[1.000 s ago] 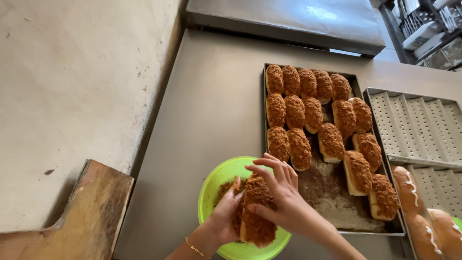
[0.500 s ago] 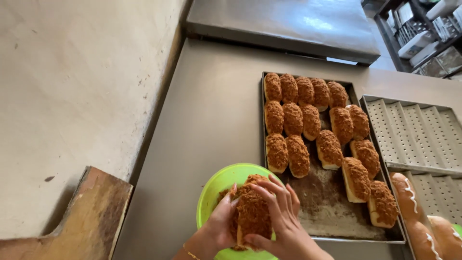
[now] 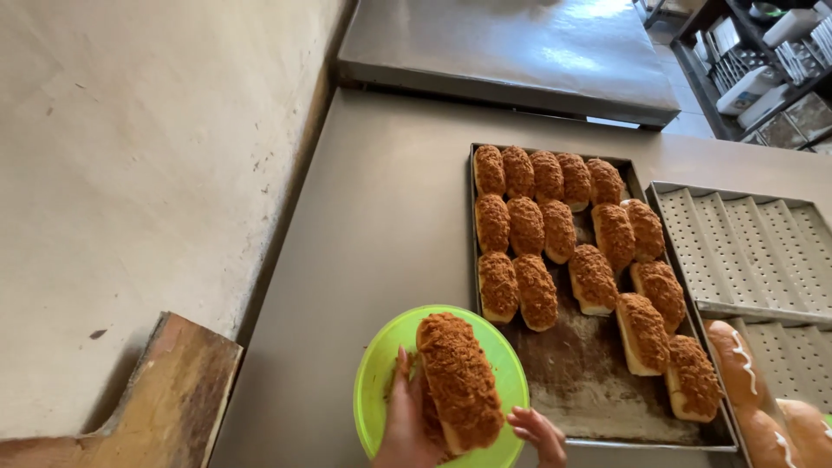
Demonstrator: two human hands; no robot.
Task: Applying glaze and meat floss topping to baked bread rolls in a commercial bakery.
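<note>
Over the green bowl [image 3: 381,373], left hand [image 3: 407,425] cradles the crumbed bun [image 3: 459,381].

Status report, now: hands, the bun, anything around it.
Left hand cupping coated bun over green bowl. Right hand open beside it, off the bun. Baking tray of coated buns close right; nothing blocking.

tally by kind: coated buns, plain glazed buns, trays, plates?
Coated buns on the flat tray: 15
Coated bun held by the left hand over the plate: 1
Plain glazed buns visible at right: 2
Perforated trays: 2
Flat tray: 1
Green plate: 1
Total: 22
</note>
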